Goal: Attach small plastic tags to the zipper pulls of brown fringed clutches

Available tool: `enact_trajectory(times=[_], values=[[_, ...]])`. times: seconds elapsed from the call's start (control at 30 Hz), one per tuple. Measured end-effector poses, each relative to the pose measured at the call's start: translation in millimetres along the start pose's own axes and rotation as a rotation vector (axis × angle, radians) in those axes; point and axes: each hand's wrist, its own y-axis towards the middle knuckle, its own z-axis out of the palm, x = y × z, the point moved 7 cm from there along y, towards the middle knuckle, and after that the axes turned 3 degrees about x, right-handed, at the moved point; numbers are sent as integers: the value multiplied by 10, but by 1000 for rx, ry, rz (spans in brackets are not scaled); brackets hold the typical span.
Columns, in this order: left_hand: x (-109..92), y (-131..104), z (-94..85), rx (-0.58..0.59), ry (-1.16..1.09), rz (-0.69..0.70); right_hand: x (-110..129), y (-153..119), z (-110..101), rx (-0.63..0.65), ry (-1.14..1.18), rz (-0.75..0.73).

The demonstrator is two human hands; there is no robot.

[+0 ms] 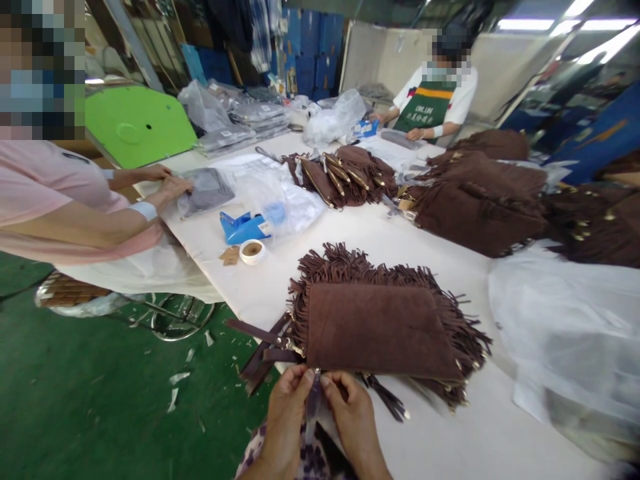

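Note:
Brown fringed pouches (375, 328) lie stacked at the near edge of the white table, fringe pointing away and to the sides. Brown straps (267, 353) hang off the stack's left end. At its front left corner, my left hand (290, 407) and my right hand (350, 413) pinch at a small metal zipper end with a strip (313, 400) hanging below it, thin and partly see-through. Both hands have thumb and fingers pressed together, nearly touching each other. A dark tassel (387, 398) hangs just right of my right hand.
A blue tape dispenser (243, 228) and a white tape roll (252, 251) sit at left. More brown pouches (345, 175) and a large brown pile (480, 200) lie farther back. White plastic (565, 333) is at right. Two people work at the far and left sides.

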Motion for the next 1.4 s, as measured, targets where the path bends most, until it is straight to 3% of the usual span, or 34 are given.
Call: enact_trajectory(times=[0.43, 0.63, 0.8, 1.0, 1.23, 1.4], values=[[-65, -12, 88, -34, -127, 5, -31, -84, -12, -29, 96, 48], [81, 72, -46, -102, -143, -52, -63, -73, 93, -56, 217, 123], [172, 143, -88, -75, -124, -41, -44, -51, 62, -78, 235, 90], [41, 72, -33, -24, -68, -18, -60, -52, 64, -71, 186, 71], [-20, -70, -34, -11, -66, -63, -215, -42, 181, -110, 434, 137], [-74, -72, 38, -35, -113, -47, -152, -47, 153, -166, 357, 81]])
